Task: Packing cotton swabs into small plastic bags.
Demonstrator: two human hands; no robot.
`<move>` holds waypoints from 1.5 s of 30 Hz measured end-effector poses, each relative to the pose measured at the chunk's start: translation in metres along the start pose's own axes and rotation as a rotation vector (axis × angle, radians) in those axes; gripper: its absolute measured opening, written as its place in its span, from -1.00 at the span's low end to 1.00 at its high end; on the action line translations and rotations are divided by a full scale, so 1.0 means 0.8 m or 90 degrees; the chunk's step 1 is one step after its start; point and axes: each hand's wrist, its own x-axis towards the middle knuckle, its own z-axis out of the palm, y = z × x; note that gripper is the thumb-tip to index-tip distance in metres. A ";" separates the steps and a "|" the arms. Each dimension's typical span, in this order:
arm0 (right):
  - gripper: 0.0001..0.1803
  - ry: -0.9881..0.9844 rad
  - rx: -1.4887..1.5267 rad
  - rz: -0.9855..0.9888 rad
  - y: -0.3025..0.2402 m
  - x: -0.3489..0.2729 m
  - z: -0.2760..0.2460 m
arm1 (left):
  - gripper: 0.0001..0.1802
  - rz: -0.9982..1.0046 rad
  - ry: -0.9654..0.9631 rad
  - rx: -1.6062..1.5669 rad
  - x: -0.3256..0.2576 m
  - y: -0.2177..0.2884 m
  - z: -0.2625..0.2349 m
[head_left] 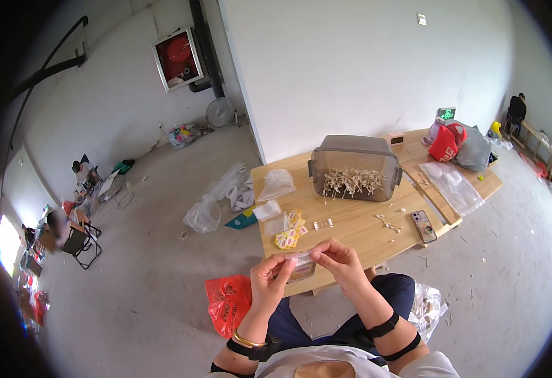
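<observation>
Both hands are raised over the near edge of the wooden table, pinching the top edge of a small clear plastic bag (pixel 303 271). My left hand (pixel 268 275) grips its left corner and my right hand (pixel 340 261) its right corner. Something pale with a yellowish part shows inside the bag. Just beyond the hands lie several yellow-and-white cards (pixel 290 232) and a short bundle of white-tipped sticks (pixel 323 223). A grey translucent bin (pixel 356 146) stands farther back, with a heap of cotton swabs (pixel 353 181) in it.
Loose swabs (pixel 387 222) and a phone (pixel 424 227) lie on the table's right part. Clear bags (pixel 277 184) are at its left. A red bag (pixel 447 142) and a grey bag (pixel 474 148) sit at the far right. Another red bag (pixel 228 303) hangs by my left knee.
</observation>
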 end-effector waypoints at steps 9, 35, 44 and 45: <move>-0.90 0.036 -0.090 -0.053 0.010 0.006 -0.005 | -0.85 0.028 0.036 -0.057 0.004 -0.026 0.008; -0.83 0.212 -0.102 0.240 0.187 0.035 -0.138 | -0.82 -0.285 0.034 0.059 0.037 -0.250 0.002; -0.63 0.149 -0.328 0.362 0.230 0.043 -0.179 | -0.73 -0.392 -0.019 0.087 0.040 -0.316 0.004; -0.63 0.148 -0.324 0.370 0.228 0.044 -0.180 | -0.73 -0.400 -0.018 0.089 0.043 -0.318 -0.001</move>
